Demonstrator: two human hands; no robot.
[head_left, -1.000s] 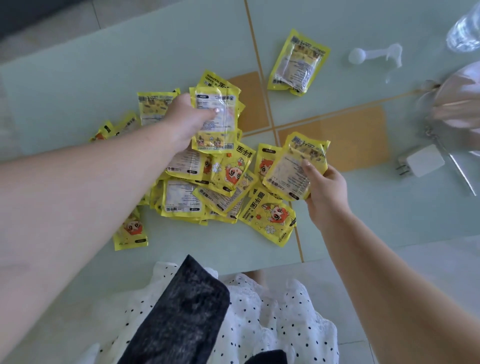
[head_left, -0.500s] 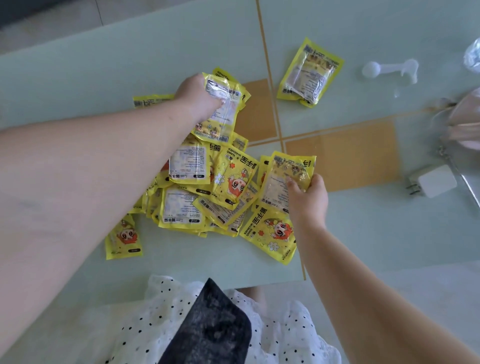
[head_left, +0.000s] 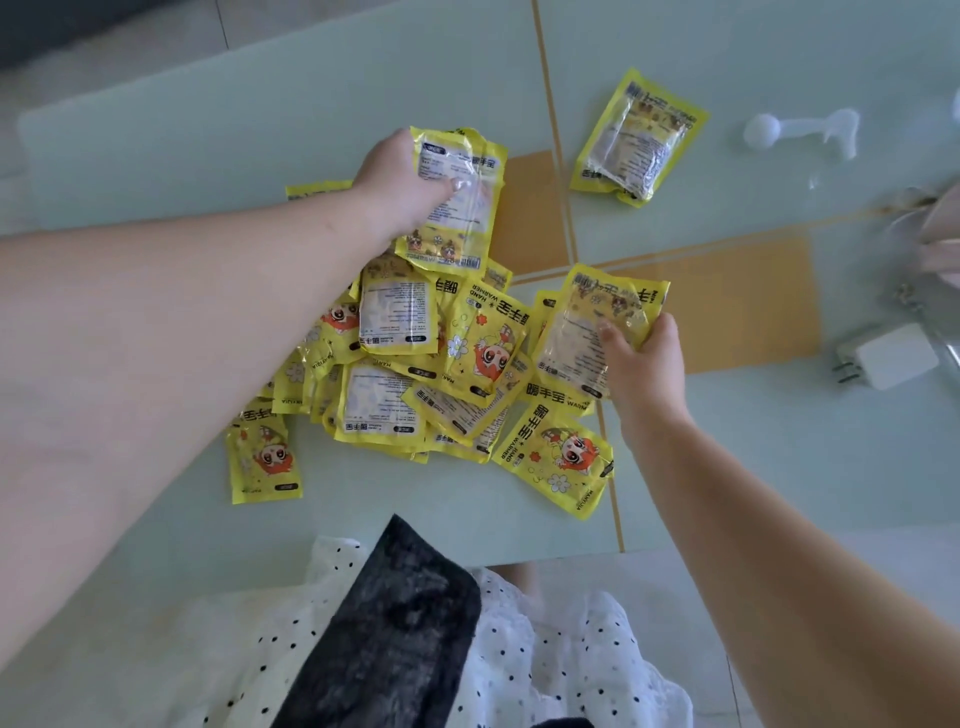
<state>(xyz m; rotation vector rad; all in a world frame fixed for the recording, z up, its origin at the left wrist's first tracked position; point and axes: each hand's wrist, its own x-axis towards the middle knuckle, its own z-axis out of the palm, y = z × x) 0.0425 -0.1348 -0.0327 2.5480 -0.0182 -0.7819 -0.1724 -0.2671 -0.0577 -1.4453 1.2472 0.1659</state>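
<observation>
Off the near left corner of the pile (head_left: 415, 374), a stray packet (head_left: 262, 457) lies flat on the glass table (head_left: 156, 119). My left hand (head_left: 400, 187) curls round a yellow hand-warmer packet (head_left: 462, 218), held above the pile's far side. Further right, my right hand (head_left: 647, 364) pinches a second packet (head_left: 582, 338) at the pile's right edge, thumb on its clear face. Beyond lie a lone packet (head_left: 639, 137), a white scoop (head_left: 800, 132) and a charger (head_left: 893, 356).

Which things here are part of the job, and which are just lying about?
In the job: left hand gripping a yellow packet; right hand gripping a second packet; packet pile; lone packet set apart.
Lying about: white scoop; white charger.
</observation>
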